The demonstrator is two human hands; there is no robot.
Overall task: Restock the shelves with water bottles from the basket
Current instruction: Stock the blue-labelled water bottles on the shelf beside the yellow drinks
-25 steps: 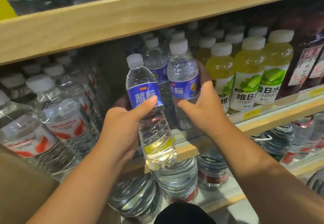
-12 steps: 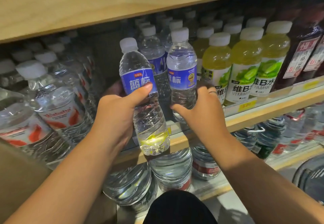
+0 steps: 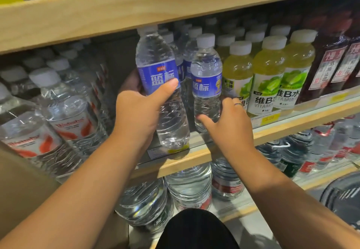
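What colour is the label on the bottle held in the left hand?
Blue with white characters, on the bottle in the left hand; the head view shows it.

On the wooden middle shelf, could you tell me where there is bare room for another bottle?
A free gap lies between the red-labelled clear water bottles and the standing blue-labelled bottle. Rightward, yellow vitamin drinks stand packed tight.

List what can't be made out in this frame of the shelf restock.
- Basket: not identifiable, head view; only a dark blurred shape at the lower right edge.
- left hand fingers: hidden behind the tilted blue-label bottle.
- right hand: whether it grips the standing blue-label bottle is unclear.
- Price tag: blurred.
- Top shelf goods: cut off.
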